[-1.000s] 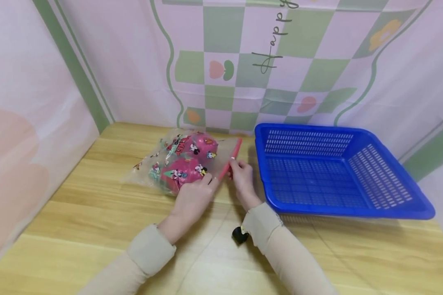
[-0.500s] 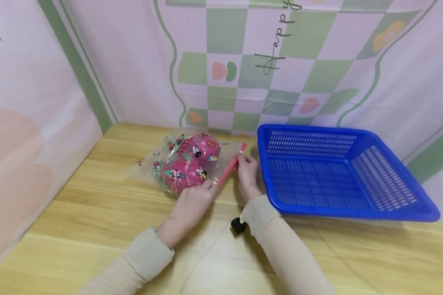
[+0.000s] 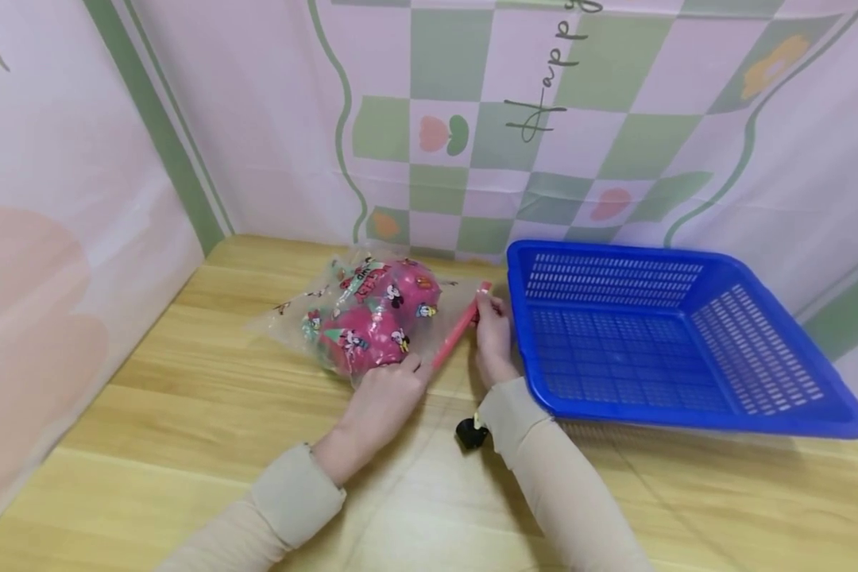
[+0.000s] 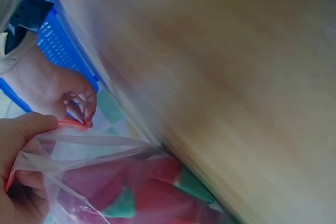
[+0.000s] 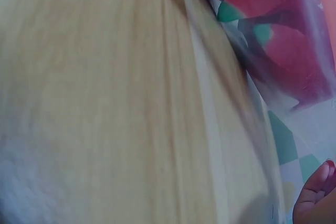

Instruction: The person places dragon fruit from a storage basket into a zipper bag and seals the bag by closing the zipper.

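Note:
A clear printed zip bag (image 3: 372, 318) with cartoon figures lies on the wooden table. Inside it are pink-red things with green parts, their kind unclear through the plastic. A red zip strip (image 3: 457, 334) runs along the bag's right-hand mouth. My left hand (image 3: 389, 397) grips the near end of that mouth; in the left wrist view its thumb (image 4: 37, 123) lies over the edge. My right hand (image 3: 496, 338) pinches the strip near its far end, where a small white piece shows. Only part of the right hand (image 5: 317, 195) appears in the right wrist view.
A blue perforated plastic basket (image 3: 532, 381) stands close to the right of my right hand. Behind the table hangs a checked curtain (image 3: 446, 67), with another curtain along the left side. A black wrist camera (image 3: 470, 434) sits under my right cuff.
My right hand has slid along the red strip, away and to the right, up to its far end. The left hand keeps its grip at the near end. The camera view shifted slightly.

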`<state>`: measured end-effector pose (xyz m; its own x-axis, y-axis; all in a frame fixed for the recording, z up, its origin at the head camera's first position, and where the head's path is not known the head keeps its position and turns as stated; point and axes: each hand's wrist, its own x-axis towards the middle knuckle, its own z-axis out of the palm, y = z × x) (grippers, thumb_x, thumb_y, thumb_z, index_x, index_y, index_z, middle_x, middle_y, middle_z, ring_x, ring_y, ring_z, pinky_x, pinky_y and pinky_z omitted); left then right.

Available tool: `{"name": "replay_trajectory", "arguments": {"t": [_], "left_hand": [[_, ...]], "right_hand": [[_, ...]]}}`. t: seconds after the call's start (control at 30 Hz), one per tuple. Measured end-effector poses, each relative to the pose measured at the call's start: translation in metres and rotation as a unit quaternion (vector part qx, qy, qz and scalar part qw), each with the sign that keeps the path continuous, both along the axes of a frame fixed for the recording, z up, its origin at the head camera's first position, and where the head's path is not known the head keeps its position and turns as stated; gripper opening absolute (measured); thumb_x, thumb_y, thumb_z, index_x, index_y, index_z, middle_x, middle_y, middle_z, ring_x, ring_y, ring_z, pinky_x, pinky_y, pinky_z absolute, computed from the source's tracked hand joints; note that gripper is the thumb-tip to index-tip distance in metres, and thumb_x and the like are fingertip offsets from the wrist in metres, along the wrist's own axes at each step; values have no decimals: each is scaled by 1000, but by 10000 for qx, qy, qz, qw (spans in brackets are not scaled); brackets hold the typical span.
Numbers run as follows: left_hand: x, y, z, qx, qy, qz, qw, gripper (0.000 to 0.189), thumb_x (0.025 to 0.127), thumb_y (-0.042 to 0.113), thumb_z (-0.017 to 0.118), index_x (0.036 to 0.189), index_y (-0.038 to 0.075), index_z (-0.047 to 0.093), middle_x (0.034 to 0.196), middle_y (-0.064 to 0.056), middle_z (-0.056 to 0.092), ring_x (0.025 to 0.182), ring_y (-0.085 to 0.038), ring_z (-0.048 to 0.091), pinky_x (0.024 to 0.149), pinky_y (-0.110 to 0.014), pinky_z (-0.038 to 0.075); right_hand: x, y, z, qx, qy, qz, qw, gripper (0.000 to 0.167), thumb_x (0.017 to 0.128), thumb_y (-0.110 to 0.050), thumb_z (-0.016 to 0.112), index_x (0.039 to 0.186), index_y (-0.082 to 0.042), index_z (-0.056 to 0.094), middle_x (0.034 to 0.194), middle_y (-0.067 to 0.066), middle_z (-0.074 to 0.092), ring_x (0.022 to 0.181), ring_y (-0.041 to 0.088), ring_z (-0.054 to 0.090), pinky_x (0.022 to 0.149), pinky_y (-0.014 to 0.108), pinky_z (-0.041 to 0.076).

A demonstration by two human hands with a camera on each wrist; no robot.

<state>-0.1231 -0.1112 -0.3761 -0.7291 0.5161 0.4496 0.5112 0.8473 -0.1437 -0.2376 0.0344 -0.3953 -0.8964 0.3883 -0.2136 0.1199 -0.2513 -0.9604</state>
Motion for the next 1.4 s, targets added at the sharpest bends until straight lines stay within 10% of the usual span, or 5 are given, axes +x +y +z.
{"name": "replay_trajectory", "arguments": {"t": [0.6,0.97,1.4], "left_hand": [[-2,8,3,457,-110,311,9984,20,87,4,62,107,3,65,86,-6,67,52,-13,58,42,-21,51],[-10,17,5,522,-194,452,9974,10,87,-1,58,97,1,59,88,-8,66,50,-15,57,42,-24,51],[-23,27,3,513,-91,728,9960,8,88,-2,55,95,1,55,79,-8,64,52,-17,58,42,-26,51]], "right_hand": [[9,-9,5,200,28,133,9997,30,97,-12,49,120,7,54,85,0,52,69,5,47,61,15,43],[20,-20,17,539,277,-6,9982,26,93,-2,44,114,6,58,117,18,58,106,22,53,100,35,47],[42,-27,45,649,739,334,9946,23,95,-3,41,104,5,61,97,7,57,85,20,54,69,21,49]]}}
